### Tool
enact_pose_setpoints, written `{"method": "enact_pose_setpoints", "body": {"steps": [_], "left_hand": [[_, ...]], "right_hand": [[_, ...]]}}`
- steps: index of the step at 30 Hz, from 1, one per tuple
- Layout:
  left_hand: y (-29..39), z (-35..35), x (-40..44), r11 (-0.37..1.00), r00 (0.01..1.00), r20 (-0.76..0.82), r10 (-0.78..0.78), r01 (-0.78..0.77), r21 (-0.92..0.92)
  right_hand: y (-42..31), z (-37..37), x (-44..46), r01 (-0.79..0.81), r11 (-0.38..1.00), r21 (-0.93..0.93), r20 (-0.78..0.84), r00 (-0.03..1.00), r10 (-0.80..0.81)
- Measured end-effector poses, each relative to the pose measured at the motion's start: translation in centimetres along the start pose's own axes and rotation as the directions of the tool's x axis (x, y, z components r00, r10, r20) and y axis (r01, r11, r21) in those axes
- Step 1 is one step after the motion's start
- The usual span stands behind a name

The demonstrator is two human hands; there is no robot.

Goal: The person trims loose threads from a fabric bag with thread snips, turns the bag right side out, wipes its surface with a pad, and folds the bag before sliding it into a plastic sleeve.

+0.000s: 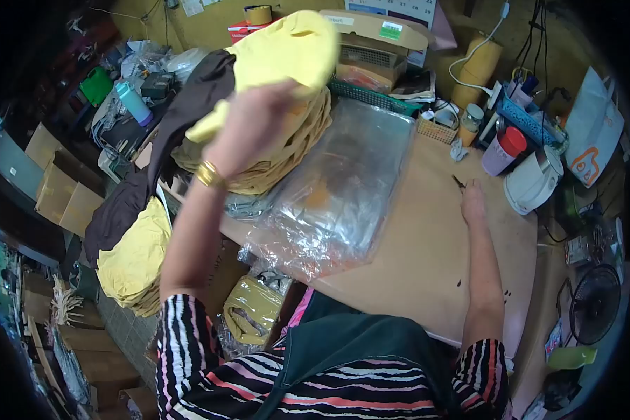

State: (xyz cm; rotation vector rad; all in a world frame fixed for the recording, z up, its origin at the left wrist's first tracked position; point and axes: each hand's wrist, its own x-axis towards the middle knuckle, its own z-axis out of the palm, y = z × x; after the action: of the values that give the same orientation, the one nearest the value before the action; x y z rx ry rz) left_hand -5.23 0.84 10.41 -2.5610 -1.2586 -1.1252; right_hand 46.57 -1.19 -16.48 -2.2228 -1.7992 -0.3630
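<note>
My left hand [255,115], smeared by motion, is raised over a pile of tan and yellow cloth [308,133] at the table's back left. Its fingers look closed on a yellow cloth piece [287,49], which spreads out above the hand. Dark brown fabric [196,91] hangs beside it and runs down to the left. On the right of the table rests my right hand [473,201], closed around a small dark pointed tool [458,182] whose tip sticks out; its exact kind is hidden. Between the hands lies a stack of clear plastic bags [350,182].
A brown-topped table [427,266] stretches before me. A white kettle [535,180], a pink cup with a red lid [502,150] and a jar [471,122] stand at the right. Yellow and brown cloth [136,252] hangs at the left. Below sits a bagged yellow item [252,308].
</note>
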Motion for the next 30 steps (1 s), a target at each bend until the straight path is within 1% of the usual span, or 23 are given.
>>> {"method": "enact_pose_setpoints", "body": {"steps": [2, 3, 5, 6, 7, 8, 9, 10, 11, 13, 15, 16, 18, 19, 21, 22, 23, 24, 25, 27, 28, 29, 30], "left_hand": [[6.5, 3.4, -3.1, 0.998, 0.99, 0.137, 0.037, -0.029, -0.059], [9.6, 4.8, -5.0, 0.99, 0.951, 0.299, 0.083, -0.044, -0.136], [14.1, 6.5, -9.6, 0.944, 0.84, 0.431, 0.329, -0.29, -0.155], [14.8, 6.9, -10.9, 0.941, 0.778, 0.531, 0.337, -0.268, -0.206], [15.1, 7.6, -12.1, 0.936, 0.697, 0.626, 0.351, -0.243, -0.255], [14.4, 9.5, -13.5, 0.937, 0.698, 0.626, 0.348, -0.246, -0.246], [13.8, 11.1, -14.6, 0.951, 0.694, 0.652, 0.306, -0.249, -0.181], [13.2, 13.5, -16.1, 0.968, 0.703, 0.666, 0.249, -0.212, -0.138], [12.9, 15.5, -17.4, 0.98, 0.71, 0.678, 0.192, -0.176, -0.093], [14.4, 17.7, -18.3, 0.983, 0.709, 0.682, 0.181, -0.152, -0.104], [16.7, 19.5, -18.5, 0.985, 0.703, 0.69, 0.173, -0.129, -0.115], [18.0, 20.3, -18.5, 0.984, 0.732, 0.661, 0.166, -0.081, -0.158], [19.8, 21.4, -18.5, 0.973, 0.788, 0.591, 0.173, -0.044, -0.226], [19.9, 21.5, -18.4, 0.969, 0.781, 0.594, 0.191, -0.055, -0.239], [18.6, 20.8, -18.2, 0.962, 0.798, 0.576, 0.177, -0.017, -0.273], [17.1, 20.2, -18.0, 0.946, 0.863, 0.465, 0.199, -0.046, -0.32], [15.3, 19.8, -18.1, 0.883, 0.917, 0.353, 0.188, -0.001, -0.469], [14.2, 18.3, -17.5, 0.865, 0.948, 0.3, 0.108, 0.06, -0.498], [13.1, 17.1, -16.8, 0.899, 0.965, 0.261, 0.033, 0.086, -0.43], [10.5, 17.0, -16.1, 0.895, 0.972, 0.227, -0.068, 0.16, -0.417], [10.1, 17.5, -15.7, 0.867, 0.962, 0.234, -0.139, 0.233, -0.44], [9.7, 18.0, -15.2, 0.833, 0.948, 0.242, -0.208, 0.301, -0.464], [9.5, 19.0, -14.6, 0.837, 0.966, 0.215, -0.14, 0.232, -0.496]], "right_hand": [[1.2, 0.2, -0.3, 0.05, 0.998, 0.049, 0.002, 0.999, -0.05], [1.8, -0.4, -0.8, -0.003, 0.998, 0.07, 0.014, 1.0, 0.002], [3.8, -1.1, -2.2, -0.069, 0.995, 0.078, 0.03, 0.997, 0.067], [5.9, -1.3, -2.5, -0.236, 0.894, 0.382, 0.091, 0.972, 0.218], [7.1, -1.8, -3.3, -0.383, 0.673, 0.633, 0.194, 0.92, 0.342], [8.2, -2.3, -4.4, -0.399, 0.67, 0.626, 0.194, 0.912, 0.361], [8.7, -4.1, -5.6, -0.35, 0.322, 0.88, 0.2, 0.886, 0.418], [8.7, -6.5, -6.8, -0.21, -0.076, 0.975, 0.221, 0.857, 0.466], [7.7, -9.6, -7.9, -0.212, -0.069, 0.975, 0.219, 0.848, 0.483], [3.8, -15.8, -10.0, -0.087, -0.323, 0.942, 0.246, 0.834, 0.495], [0.2, -18.1, -12.4, -0.092, -0.275, 0.957, 0.204, 0.887, 0.414], [-0.2, -16.4, -13.7, -0.325, -0.127, 0.937, 0.349, 0.862, 0.367], [-5.7, -14.9, -15.8, -0.479, 0.396, 0.783, 0.344, 0.865, 0.365], [-9.9, -15.1, -16.8, -0.382, 0.705, 0.598, 0.204, 0.922, 0.328], [-9.0, -11.2, -19.8, -0.066, 0.948, 0.31, 0.062, 0.997, 0.049], [-8.3, -11.3, -20.7, -0.072, 0.949, 0.308, 0.06, 0.997, 0.056], [-7.3, -11.4, -21.4, -0.027, 0.916, 0.401, 0.032, 0.999, 0.016], [-6.4, -11.5, -21.8, 0.022, 0.872, 0.488, 0.007, 1.0, -0.029], [-5.8, -12.4, -21.6, 0.023, 0.871, 0.49, 0.013, 0.999, -0.033], [-5.1, -14.9, -20.0, -0.119, 0.842, 0.526, 0.37, 0.924, -0.101], [-5.5, -14.9, -18.5, -0.04, 0.818, 0.574, 0.326, 0.927, -0.184], [-7.1, -16.1, -16.4, -0.13, 0.809, 0.574, 0.39, 0.911, -0.13], [-9.3, -16.9, -14.4, -0.223, 0.793, 0.566, 0.457, 0.886, -0.077]]}}
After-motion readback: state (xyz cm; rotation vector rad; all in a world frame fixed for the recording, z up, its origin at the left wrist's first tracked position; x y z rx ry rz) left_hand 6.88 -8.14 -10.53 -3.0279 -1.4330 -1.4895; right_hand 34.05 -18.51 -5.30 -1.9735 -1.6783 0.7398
